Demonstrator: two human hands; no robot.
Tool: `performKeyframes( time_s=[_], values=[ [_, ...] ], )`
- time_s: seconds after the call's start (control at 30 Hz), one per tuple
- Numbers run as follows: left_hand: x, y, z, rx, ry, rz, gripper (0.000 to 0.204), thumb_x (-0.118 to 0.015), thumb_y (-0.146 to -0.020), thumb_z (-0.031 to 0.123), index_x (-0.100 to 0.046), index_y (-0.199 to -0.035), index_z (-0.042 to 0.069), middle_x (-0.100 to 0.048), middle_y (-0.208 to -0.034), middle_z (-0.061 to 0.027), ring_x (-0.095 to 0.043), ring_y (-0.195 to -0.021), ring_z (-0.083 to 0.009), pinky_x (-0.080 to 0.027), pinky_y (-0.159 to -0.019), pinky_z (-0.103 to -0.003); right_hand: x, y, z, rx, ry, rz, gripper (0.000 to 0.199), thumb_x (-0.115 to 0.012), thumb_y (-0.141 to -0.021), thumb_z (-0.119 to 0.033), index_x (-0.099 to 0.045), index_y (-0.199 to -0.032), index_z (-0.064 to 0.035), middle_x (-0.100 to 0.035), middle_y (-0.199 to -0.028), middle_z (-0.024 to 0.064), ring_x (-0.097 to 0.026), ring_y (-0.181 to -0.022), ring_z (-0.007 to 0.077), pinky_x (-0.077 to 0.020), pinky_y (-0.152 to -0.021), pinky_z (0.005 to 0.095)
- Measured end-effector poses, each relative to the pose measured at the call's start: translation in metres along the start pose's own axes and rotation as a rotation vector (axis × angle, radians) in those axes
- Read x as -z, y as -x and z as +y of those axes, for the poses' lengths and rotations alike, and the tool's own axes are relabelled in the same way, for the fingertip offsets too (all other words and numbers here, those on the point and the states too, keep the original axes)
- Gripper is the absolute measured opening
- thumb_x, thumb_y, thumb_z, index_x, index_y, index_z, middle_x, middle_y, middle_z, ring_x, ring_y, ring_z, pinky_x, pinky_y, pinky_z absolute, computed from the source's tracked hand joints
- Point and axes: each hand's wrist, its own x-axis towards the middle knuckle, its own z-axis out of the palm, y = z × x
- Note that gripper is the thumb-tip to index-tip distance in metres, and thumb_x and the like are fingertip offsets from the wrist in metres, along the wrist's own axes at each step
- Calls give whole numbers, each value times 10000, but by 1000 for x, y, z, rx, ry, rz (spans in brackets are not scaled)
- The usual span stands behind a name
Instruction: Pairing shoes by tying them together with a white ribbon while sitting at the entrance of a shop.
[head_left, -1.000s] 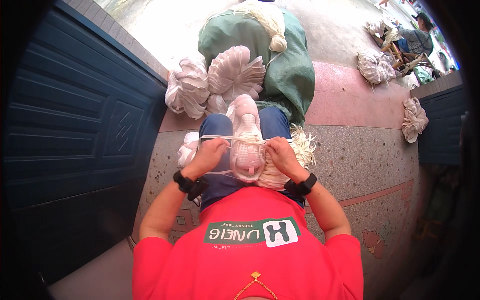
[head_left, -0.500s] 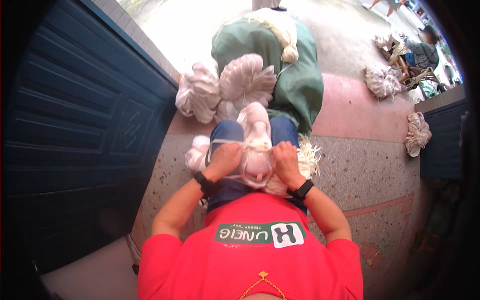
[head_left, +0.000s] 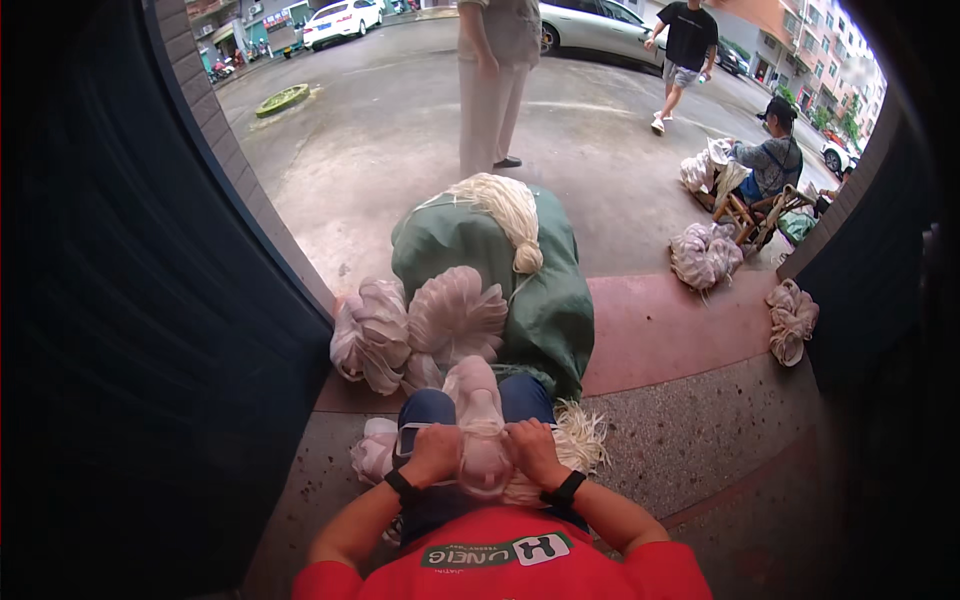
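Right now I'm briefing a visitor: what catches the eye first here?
Both hands, left hand and right hand, clasp a pale pink bundle on the person's lap. Just ahead, a big green sack topped with cream fibre tassel sits on the pavement, with fan-shaped pale bundles at its left.

A street-side doorstep used as an outdoor workplace. A speckled stone threshold (head_left: 700, 420) and red step (head_left: 680, 325) open onto a wet concrete street (head_left: 400, 130) with parked cars (head_left: 340, 20) and passers-by. Pale fibre bundles (head_left: 455, 315) and a stuffed green sack (head_left: 545, 300) lie about; another seated worker (head_left: 765, 165) handles bundles nearby.
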Motion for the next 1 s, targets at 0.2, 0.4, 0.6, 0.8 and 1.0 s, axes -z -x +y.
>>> performKeyframes(
  time_s=[0.2, 0.4, 0.6, 0.8, 1.0],
  values=[
    [5, 14, 4, -11, -123, 178, 217, -684, -862, 296, -697, -755, 108, -689, -772, -105, -643, -818, -304, -454, -728, -474, 4, -1, -6, 64, 157, -33, 207, -715, -888, -331, -727, -806, -142, -634, -819, 55, -584, -886, 266, -410, -791, 427],
    [11, 33, 30, 112, -104, 92, 257, -658, -912, 356, -712, -891, 106, -714, -919, -108, -617, -978, -307, -451, -768, -510, 24, -1, -32, 68, 216, -184, 234, -687, -909, -326, -730, -863, -101, -665, -906, 118, -589, -940, 315, -427, -813, 436],
    [-8, 29, -6, 140, 258, 47, 228, -639, -896, 287, -727, -840, 83, -729, -890, -132, -644, -915, -380, -535, -757, -541, -5, 6, 10, 102, -23, -234, 197, -671, -908, -235, -722, -970, -55, -676, -978, 143, -597, -962, 351, -482, -831, 488],
    [17, 1, 22, -91, 97, 151, 155, -701, -870, 232, -730, -843, 82, -690, -886, -120, -615, -928, -337, -523, -800, -447, -9, 11, 22, 122, -267, -131, 216, -688, -865, -89, -729, -1066, -22, -702, -1005, 161, -617, -907, 364, -500, -834, 452],
    [-21, -50, 27, -354, -93, -115, 114, -670, -825, 177, -701, -847, 71, -678, -882, -132, -626, -921, -323, -537, -809, -425, -3, 4, 14, 202, -406, -26, 271, -673, -836, -44, -655, -1106, -24, -683, -990, 155, -619, -921, 369, -511, -836, 450]
  ],
)
